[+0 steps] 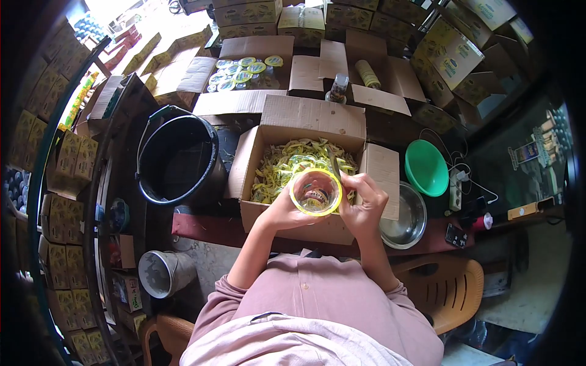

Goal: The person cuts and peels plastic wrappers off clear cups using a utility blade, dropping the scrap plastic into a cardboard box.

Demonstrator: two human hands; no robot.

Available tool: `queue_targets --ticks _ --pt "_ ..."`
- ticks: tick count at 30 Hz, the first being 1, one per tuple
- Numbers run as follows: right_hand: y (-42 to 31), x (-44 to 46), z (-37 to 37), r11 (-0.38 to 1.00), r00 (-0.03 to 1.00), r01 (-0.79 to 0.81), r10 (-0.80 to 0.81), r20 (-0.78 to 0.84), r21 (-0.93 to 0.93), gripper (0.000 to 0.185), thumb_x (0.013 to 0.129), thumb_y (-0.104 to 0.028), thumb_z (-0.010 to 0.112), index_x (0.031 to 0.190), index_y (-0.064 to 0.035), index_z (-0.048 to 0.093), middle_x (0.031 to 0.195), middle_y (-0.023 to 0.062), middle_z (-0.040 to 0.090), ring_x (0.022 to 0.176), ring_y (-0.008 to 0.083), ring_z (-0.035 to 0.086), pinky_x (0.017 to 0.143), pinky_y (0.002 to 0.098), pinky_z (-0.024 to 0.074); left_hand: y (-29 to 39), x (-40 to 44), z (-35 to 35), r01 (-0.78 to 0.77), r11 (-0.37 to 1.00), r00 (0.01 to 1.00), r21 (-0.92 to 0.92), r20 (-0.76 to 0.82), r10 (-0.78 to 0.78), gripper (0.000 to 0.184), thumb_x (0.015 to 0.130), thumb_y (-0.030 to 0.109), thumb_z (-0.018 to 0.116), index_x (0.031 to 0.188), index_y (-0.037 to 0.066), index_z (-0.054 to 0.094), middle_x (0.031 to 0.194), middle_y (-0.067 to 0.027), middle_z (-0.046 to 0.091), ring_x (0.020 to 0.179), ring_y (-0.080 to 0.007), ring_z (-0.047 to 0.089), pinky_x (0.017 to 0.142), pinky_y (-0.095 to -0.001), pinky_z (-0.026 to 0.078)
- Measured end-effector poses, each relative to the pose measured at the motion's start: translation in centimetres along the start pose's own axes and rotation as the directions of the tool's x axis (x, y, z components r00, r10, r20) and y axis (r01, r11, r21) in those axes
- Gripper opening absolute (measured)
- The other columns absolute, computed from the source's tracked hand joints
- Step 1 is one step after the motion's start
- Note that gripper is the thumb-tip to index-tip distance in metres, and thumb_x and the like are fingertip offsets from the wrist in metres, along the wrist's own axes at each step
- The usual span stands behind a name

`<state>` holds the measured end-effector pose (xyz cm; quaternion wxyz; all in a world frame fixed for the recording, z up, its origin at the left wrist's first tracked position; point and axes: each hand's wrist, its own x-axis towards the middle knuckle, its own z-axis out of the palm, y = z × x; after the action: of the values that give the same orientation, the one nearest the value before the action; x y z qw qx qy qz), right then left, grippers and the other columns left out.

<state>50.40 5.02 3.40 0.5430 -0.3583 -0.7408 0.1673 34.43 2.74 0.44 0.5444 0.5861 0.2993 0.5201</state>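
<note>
My left hand (282, 210) is wrapped round a clear plastic cup (315, 192) with a yellow rim, its opening facing me. At the cup's right side, my right hand (364, 198) has its fingers closed on a thin dark blade-like tool (334, 163) that points up and away. Both hands are over the near side of an open cardboard box (314, 116). Inside that box lies a heap of yellow-green strips (274, 168), with some clear cup pieces among them.
A black bucket (177, 160) stands left of the box, a grey bucket (165, 272) lower left. On the right are a green basin (426, 168), a metal bowl (406, 219) and a power strip (455, 192). Behind, a carton holds lidded cups (242, 76), near a jar (337, 89).
</note>
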Motion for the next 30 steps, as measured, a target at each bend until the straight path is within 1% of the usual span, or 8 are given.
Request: queue_targets --ticks 2,5,8,9,12,22,25,30 --pt "0.2 0.0 0.2 0.999 0.999 -0.04 0.041 -0.015 0.032 0.021 0.065 0.004 0.065 0.085 -0.0014 0.063 0.067 0.0074 0.058 0.055 0.0147 0.058 0.051 0.024 0.0453 -0.1 -0.1 0.5 0.037 0.992 0.996 -0.118 -0.076 -0.046 0.062 0.064 0.006 0.074 0.117 0.004 0.041 0.107 -0.0048 0.048 0.1 -0.0133 0.05 0.083 -0.027 0.043" --pt "-0.5 -0.4 0.2 0.999 0.994 -0.044 0.044 -0.098 0.005 0.019 0.066 0.003 0.065 0.085 -0.0006 0.063 0.065 0.0071 0.057 0.054 0.014 0.057 0.051 0.0239 0.0457 -0.8 0.1 0.5 -0.009 0.988 0.987 -0.157 -0.157 -0.016 0.063 0.065 0.005 0.074 0.118 0.004 0.04 0.106 -0.0044 0.048 0.1 -0.0122 0.048 0.082 -0.0264 0.044" --pt "-0.9 -1.1 0.3 0.999 0.993 -0.008 0.004 -0.121 -0.035 0.016 0.068 0.002 0.064 0.084 -0.0002 0.063 0.063 0.0071 0.057 0.054 0.0132 0.057 0.051 0.024 0.0461 -0.6 0.5 0.4 -0.073 0.997 0.977 -0.027 -0.204 0.066 0.062 0.065 0.006 0.075 0.117 0.005 0.04 0.106 -0.0042 0.048 0.099 -0.0118 0.048 0.081 -0.026 0.044" --pt "-1.1 -1.2 0.3 0.999 0.991 0.004 -0.01 -0.13 -0.047 0.017 0.067 0.003 0.065 0.083 -0.0002 0.063 0.061 0.0074 0.057 0.053 0.0132 0.057 0.051 0.0243 0.0462 -0.4 0.5 0.7 -0.068 0.995 0.967 -0.068 -0.25 0.049 0.062 0.064 0.006 0.076 0.116 0.005 0.041 0.106 -0.0047 0.048 0.099 -0.0124 0.048 0.081 -0.0259 0.045" --pt "-1.2 -1.6 0.6 1.0 0.991 -0.01 0.008 -0.131 -0.018 0.018 0.066 0.004 0.065 0.083 -0.0007 0.063 0.062 0.0077 0.057 0.053 0.0141 0.057 0.051 0.0244 0.0464 -0.3 0.7 1.0 -0.142 0.987 0.948 0.071 -0.278 0.156 0.062 0.064 0.007 0.076 0.116 0.005 0.041 0.105 -0.005 0.048 0.099 -0.0128 0.049 0.081 -0.0258 0.045" --pt "-1.3 -1.6 0.9 0.998 0.99 0.033 -0.04 -0.134 -0.05 0.02 0.064 0.005 0.066 0.083 -0.0001 0.062 0.066 0.0078 0.057 0.056 0.0149 0.058 0.051 0.025 0.0462 -0.3 0.8 1.0 -0.122 0.97 0.936 0.211 -0.3 0.183 0.062 0.062 0.011 0.079 0.113 0.005 0.044 0.101 -0.0047 0.05 0.095 -0.0122 0.051 0.081 -0.0259 0.045" --pt "-1.3 -1.5 0.8 0.999 0.995 -0.007 0.002 -0.1 -0.042 0.018 0.062 0.007 0.066 0.078 -0.0009 0.061 0.068 0.0101 0.059 0.06 0.0183 0.059 0.053 0.026 0.0456 -0.3 0.7 0.6 -0.117 0.971 0.941 0.209 -0.289 0.176 0.061 0.061 0.011 0.08 0.111 0.004 0.046 0.1 -0.0049 0.052 0.094 -0.0121 0.052 0.081 -0.0263 0.045" --pt "-0.8 -1.0 0.9 0.995 0.996 0.03 -0.037 -0.077 -0.094 0.019 0.061 0.008 0.065 0.077 -0.0005 0.061 0.069 0.01 0.06 0.06 0.0179 0.059 0.054 0.0255 0.0457 -0.4 0.5 0.0 -0.062 0.985 0.966 0.161 -0.237 0.099 0.065 0.059 0.014 0.081 0.112 0.003 0.045 0.102 -0.0054 0.052 0.096 -0.0127 0.052 0.083 -0.0273 0.045"
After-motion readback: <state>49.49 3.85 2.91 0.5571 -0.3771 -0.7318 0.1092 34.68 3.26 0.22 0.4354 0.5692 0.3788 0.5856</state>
